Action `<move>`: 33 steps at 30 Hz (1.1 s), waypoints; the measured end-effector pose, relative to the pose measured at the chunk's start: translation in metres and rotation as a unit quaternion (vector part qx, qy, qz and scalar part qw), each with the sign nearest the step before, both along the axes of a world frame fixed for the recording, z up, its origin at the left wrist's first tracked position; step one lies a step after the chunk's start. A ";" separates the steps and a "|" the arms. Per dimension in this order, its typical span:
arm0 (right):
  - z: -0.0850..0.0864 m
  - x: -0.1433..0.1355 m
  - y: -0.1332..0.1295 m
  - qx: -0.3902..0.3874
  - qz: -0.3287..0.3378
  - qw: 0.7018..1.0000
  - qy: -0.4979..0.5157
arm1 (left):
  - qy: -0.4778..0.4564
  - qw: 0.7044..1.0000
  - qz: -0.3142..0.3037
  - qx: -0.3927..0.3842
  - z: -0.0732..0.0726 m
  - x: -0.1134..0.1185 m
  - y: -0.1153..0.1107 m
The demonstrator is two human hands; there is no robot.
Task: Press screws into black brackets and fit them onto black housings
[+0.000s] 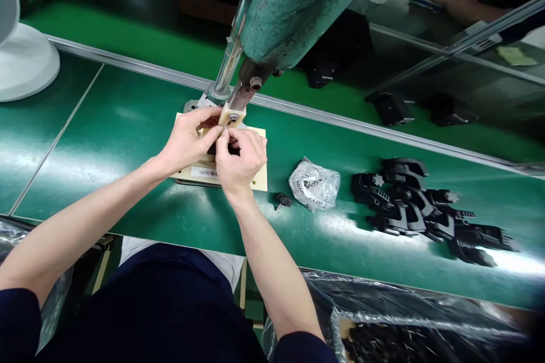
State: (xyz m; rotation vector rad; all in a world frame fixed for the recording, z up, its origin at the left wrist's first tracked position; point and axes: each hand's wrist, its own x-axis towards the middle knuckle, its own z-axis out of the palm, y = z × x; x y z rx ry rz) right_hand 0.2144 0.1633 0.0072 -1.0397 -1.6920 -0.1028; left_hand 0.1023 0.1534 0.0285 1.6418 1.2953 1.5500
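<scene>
Both my hands meet under the head of a green press (293, 5). My left hand (189, 136) has thumb and forefinger bent around the pale block (235, 115) at the ram's lower end, fingertips close to it. Pinched closed just below that block is my right hand (240, 159); whatever lies between its fingertips is too small to make out. Beneath the hands a dark part, mostly hidden, sits on a cream fixture plate (259, 181) with a white printed label (203, 172).
Right of the fixture lie a small black part (283, 200), a clear plastic bag (315, 184) of small pieces and a pile of black plastic parts (409, 204). A white round base (29, 62) stands at left. Across the bench, another person's arm (464, 3) shows.
</scene>
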 end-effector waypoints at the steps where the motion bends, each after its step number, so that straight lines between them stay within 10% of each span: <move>1: -0.001 0.000 0.000 0.006 -0.001 1.000 0.000 | 0.006 1.000 -0.003 0.010 -0.001 -0.001 0.002; 22: 0.006 -0.001 -0.002 -0.087 0.015 0.991 0.102 | 0.122 0.988 0.084 0.035 0.007 -0.003 0.004; 27: 0.017 0.037 -0.012 -0.125 0.034 0.986 0.108 | 0.119 0.989 0.090 0.018 0.007 -0.003 0.007; 30: 0.060 0.081 0.015 -0.090 0.009 0.984 0.153 | 0.122 0.987 0.097 -0.043 0.016 0.001 0.000; 33: 0.165 0.112 0.068 0.026 -0.001 0.985 0.171 | 0.097 0.992 0.083 -0.008 0.021 0.007 -0.006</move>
